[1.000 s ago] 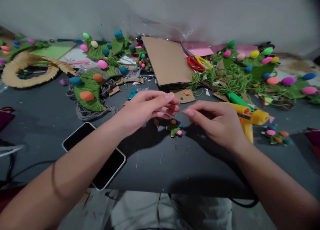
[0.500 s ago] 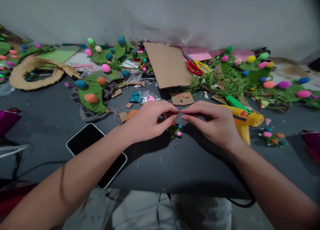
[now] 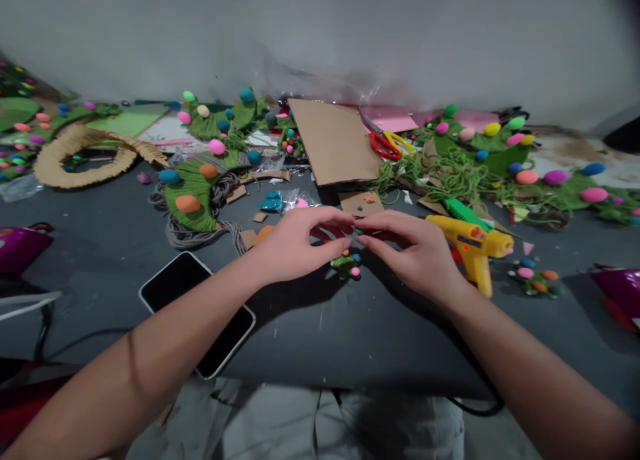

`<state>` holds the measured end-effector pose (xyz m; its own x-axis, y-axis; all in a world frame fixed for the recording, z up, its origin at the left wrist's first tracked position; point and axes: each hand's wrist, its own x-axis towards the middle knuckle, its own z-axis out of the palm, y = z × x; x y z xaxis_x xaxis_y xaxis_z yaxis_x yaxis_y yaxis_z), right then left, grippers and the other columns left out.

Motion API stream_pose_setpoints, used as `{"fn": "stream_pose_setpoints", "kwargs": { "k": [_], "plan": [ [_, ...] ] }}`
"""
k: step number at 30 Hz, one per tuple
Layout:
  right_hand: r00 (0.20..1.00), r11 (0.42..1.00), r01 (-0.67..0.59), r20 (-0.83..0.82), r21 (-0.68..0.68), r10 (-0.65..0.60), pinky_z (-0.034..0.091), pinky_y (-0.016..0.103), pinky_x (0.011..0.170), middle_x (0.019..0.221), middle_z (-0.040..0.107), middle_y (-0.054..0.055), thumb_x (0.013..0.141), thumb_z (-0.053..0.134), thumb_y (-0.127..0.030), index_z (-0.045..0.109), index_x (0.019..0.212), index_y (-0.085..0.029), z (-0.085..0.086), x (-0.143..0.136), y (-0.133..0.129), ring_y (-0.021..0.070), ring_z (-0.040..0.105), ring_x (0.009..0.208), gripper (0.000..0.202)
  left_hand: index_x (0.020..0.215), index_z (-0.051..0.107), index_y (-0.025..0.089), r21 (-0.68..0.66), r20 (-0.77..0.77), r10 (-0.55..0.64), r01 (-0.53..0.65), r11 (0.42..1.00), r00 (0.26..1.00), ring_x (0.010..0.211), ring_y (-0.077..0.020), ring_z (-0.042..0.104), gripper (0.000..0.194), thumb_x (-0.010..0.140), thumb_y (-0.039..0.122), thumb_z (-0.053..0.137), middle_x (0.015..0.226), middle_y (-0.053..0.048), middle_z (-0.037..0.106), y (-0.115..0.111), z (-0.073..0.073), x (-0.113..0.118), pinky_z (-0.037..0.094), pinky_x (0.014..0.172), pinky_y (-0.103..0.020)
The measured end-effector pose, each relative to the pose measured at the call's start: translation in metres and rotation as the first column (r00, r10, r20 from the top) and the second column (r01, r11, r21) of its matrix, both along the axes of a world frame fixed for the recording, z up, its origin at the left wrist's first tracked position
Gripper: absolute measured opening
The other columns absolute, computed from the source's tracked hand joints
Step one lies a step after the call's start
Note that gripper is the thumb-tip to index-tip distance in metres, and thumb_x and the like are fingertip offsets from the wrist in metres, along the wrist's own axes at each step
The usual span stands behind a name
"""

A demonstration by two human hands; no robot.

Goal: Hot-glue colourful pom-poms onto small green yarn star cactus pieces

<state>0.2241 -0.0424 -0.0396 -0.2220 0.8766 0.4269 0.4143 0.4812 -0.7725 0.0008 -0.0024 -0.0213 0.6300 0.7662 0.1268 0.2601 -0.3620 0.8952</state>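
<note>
My left hand [image 3: 305, 247] and my right hand [image 3: 415, 250] meet fingertip to fingertip above the grey table. The thumb and fingers of each are curled into a pinch. A tiny dark greenish bit shows between the tips, too small to name. Just below them lies a small green yarn-wrapped piece [image 3: 343, 267] with little coloured balls, partly hidden by my left thumb. A yellow glue gun [image 3: 473, 243] rests beside my right hand. Further right sits another small green piece [image 3: 537, 281] with coloured balls. A phone [image 3: 227, 337] lies partly under my left forearm.
Behind my hands are a cardboard sheet [image 3: 335, 147], red and yellow scissors [image 3: 387, 145], green yarn [image 3: 460, 167] and a green crescent [image 3: 187, 197] with balls. A straw-coloured ring [image 3: 63, 170] lies left. Purple objects [image 3: 23, 247] stand at both sides. A cable runs along the front right.
The view has shifted slightly, so the table things appear a little lower. My hands stay together at the fingertips, with the fingers moving only slightly.
</note>
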Motion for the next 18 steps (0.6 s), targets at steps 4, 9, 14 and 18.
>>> {"fn": "stream_pose_setpoints", "kwargs": {
  "k": [4, 9, 14, 18],
  "plan": [
    [0.998, 0.999, 0.020, 0.052, 0.027, -0.022, 0.059, 0.031, 0.080, 0.103, 0.080, 0.005, 0.091, 0.073, -0.026, 0.078, 0.108, -0.023, -0.0005, -0.0004, -0.0012, 0.0175, 0.074, 0.089, 0.018, 0.120, 0.073, 0.013, -0.138, 0.052, -0.007, 0.014, 0.990, 0.999, 0.095, -0.0180, 0.075, 0.036, 0.090, 0.032, 0.074, 0.110, -0.010, 0.079, -0.0004, 0.0021, 0.0012, 0.060, 0.086, -0.030],
    [0.994, 0.978, 0.003, 0.109, 0.211, -0.026, 0.050, 0.027, 0.064, 0.081, 0.070, 0.001, 0.090, 0.074, -0.025, 0.072, 0.095, -0.022, 0.0032, -0.0050, -0.0022, 0.0130, 0.061, 0.069, 0.006, 0.115, 0.077, 0.016, -0.262, 0.118, -0.043, 0.073, 0.962, 0.992, 0.096, -0.0196, 0.076, 0.033, 0.087, 0.034, 0.079, 0.107, -0.008, 0.081, -0.0006, 0.0029, 0.0021, 0.060, 0.083, -0.028],
    [0.987, 0.964, 0.016, 0.150, 0.266, -0.057, 0.048, 0.026, 0.063, 0.077, 0.062, -0.001, 0.088, 0.074, -0.020, 0.065, 0.090, -0.022, 0.0050, -0.0102, -0.0033, 0.0121, 0.056, 0.068, 0.009, 0.104, 0.079, 0.016, -0.261, 0.124, -0.047, 0.078, 0.962, 0.991, 0.087, -0.0166, 0.075, 0.026, 0.087, 0.036, 0.079, 0.098, -0.006, 0.081, 0.0005, 0.0019, 0.0018, 0.059, 0.079, -0.026],
    [0.980, 0.967, -0.099, 0.191, 0.237, 0.054, 0.054, 0.027, 0.075, 0.097, 0.069, 0.003, 0.090, 0.075, -0.024, 0.071, 0.117, -0.024, 0.0051, -0.0045, -0.0016, 0.0138, 0.064, 0.085, 0.028, 0.103, 0.079, 0.016, -0.228, 0.109, -0.048, 0.072, 0.971, 0.993, 0.083, -0.0146, 0.073, 0.025, 0.088, 0.035, 0.079, 0.095, -0.006, 0.081, 0.0027, 0.0034, -0.0008, 0.057, 0.077, -0.024]
  ]
}}
